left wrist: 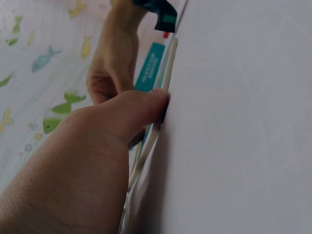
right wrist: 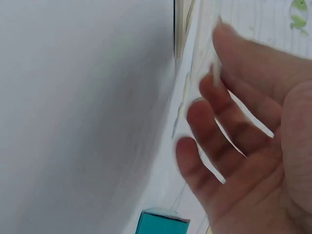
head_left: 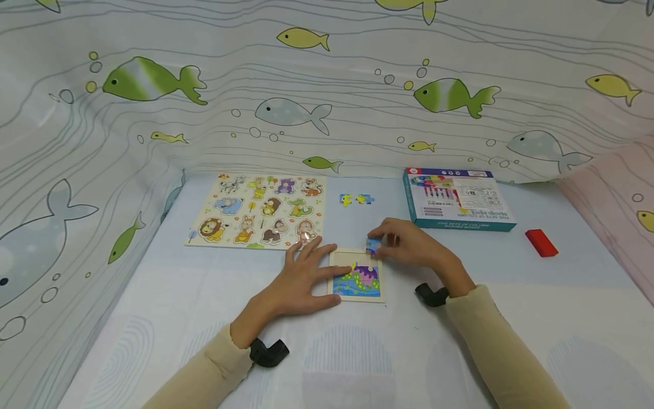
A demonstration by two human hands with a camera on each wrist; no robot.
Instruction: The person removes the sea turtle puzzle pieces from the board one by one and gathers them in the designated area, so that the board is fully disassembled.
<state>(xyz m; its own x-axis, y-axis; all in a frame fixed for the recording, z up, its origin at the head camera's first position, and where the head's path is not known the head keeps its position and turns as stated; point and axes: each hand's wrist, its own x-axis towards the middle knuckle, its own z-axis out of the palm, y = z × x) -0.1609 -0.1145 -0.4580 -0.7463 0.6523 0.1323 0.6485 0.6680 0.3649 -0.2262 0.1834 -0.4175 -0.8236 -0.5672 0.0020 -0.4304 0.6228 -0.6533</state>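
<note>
A small jigsaw tray (head_left: 341, 259) lies flat at the middle of the table, its lower part filled with colourful pieces and its top strip bare wood. My left hand (head_left: 301, 281) rests over its left side with the fingers spread, the index reaching onto the picture; in the left wrist view the thumb (left wrist: 141, 109) touches the tray's edge. Between thumb and fingertips, my right hand (head_left: 411, 244) pinches a blue puzzle piece (head_left: 373, 246) at the tray's upper right corner. The right wrist view shows that piece edge-on, as a thin pale sliver (right wrist: 216, 70).
Beyond the tray are loose yellow-and-blue puzzle pieces (head_left: 356, 199). An animal puzzle board (head_left: 245, 207) lies at the back left. A teal-edged box (head_left: 460, 199) is at the back right, with a red block (head_left: 541, 243) beside it. A fish-patterned curtain (head_left: 357, 130) hangs behind.
</note>
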